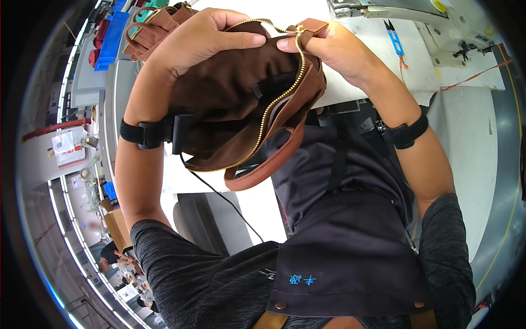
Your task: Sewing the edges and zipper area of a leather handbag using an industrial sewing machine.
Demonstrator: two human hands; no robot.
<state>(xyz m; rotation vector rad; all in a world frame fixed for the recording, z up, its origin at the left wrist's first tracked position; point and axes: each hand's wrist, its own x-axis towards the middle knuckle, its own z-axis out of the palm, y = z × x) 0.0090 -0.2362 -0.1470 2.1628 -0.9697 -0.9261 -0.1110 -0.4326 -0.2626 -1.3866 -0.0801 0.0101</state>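
Observation:
A brown handbag is held up before me, its mouth wide and its dark brown lining showing. Gold zipper teeth run along the edge of the mouth, and a rounded brown handle hangs on the near side. My left hand is closed on the far rim, thumb pressed over the lining. At the zipper's end, beside a brown leather tab, my right hand pinches the rim. Both hands' fingers are partly hidden behind the bag.
Blue thread snips lie on the white table at the right, near a sewing machine. More brown bags stand at the far left, by a blue bin. A black cable trails from my left wrist.

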